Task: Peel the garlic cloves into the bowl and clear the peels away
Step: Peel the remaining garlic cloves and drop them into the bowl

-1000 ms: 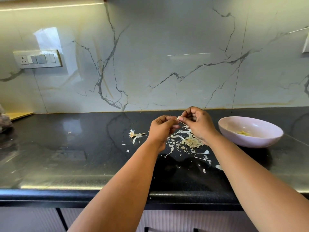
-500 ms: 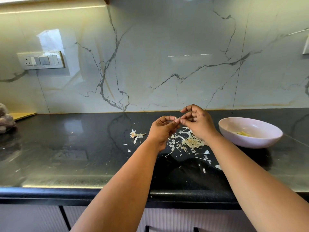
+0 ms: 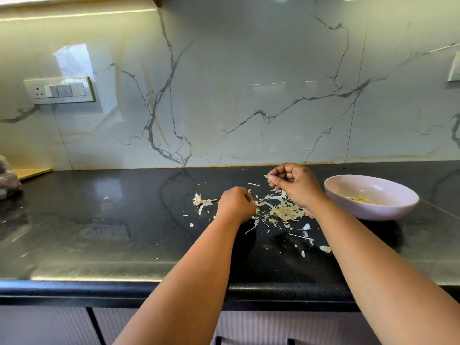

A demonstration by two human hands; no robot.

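Far left, a folded cloth (image 3: 8, 180) sits by the wall, well away, so there is lots of bare black counter (image 3: 99, 220) to work on. A dry garlic stalk (image 3: 202, 202) lies just left of the left hand (image 3: 236, 204). That hand is low with fingers curled; I cannot tell if it holds anything. The pile of peels (image 3: 283, 211) lies between the hands, likely dropped there to sweep up later. The right hand (image 3: 295, 184) pinches a small garlic clove (image 3: 268, 177) above the pile. The pink bowl (image 3: 388, 210) sits near on the right, with peeled cloves (image 3: 361, 199) inside, an easy reach.
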